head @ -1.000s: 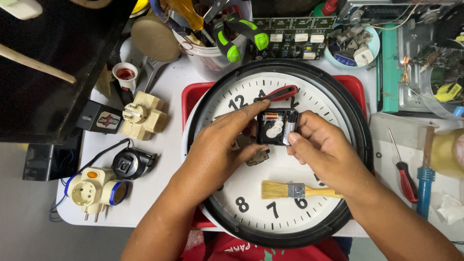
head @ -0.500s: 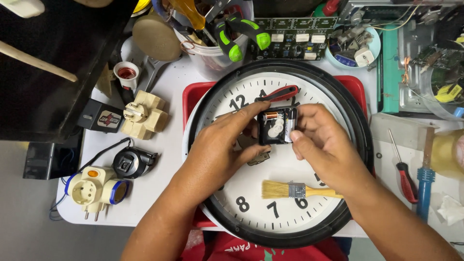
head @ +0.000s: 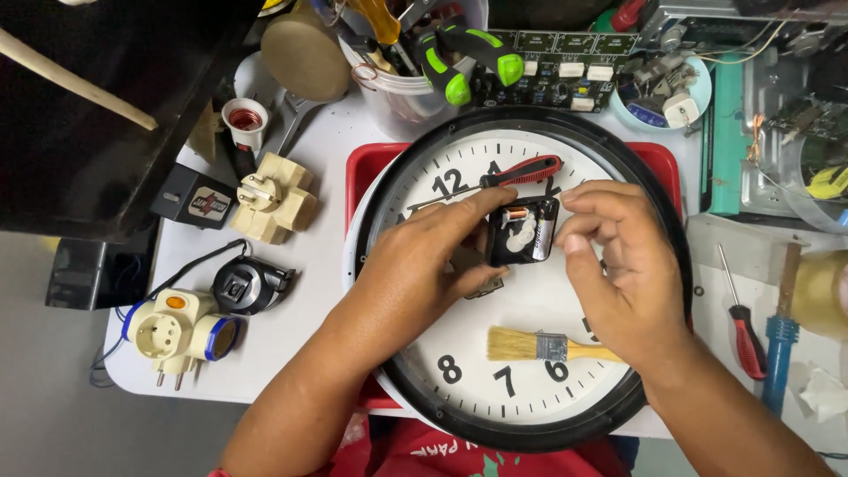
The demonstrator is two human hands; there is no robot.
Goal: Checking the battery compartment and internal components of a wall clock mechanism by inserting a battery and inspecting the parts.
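Nearest the camera, both forearms reach up over the lower rim of the large round black-rimmed wall clock (head: pixel 415 415), which lies face up on a red plastic tray (head: pixel 367 168) on the white table (head: pixel 291 344). On the clock's white dial, just under the right wrist, a small paintbrush with a pale bristle head and yellow handle (head: pixel 539 344) lies crosswise, bristles pointing left. Above it, the left hand (head: pixel 424 265) is closed in a pinch on the left edge of the small black plastic clock movement box (head: pixel 523 231), thumb beneath and forefinger along its top. The right hand (head: pixel 618 265) meets the box from the opposite side, its fingertips curled against the right edge, so the box sits squarely between the two hands near the dial's centre, held by both. The box's long axis runs roughly up and down the picture, tilted a little; a small copper coil shows at its upper left. Neither hand is clearly nearer. Just beyond the box, a screwdriver with a red and black handle (head: pixel 521 170) rests on the dial, handle to the right. Farther off stand a clear tub of green-handled tools (head: pixel 459 66) and a green circuit board (head: pixel 565 66).
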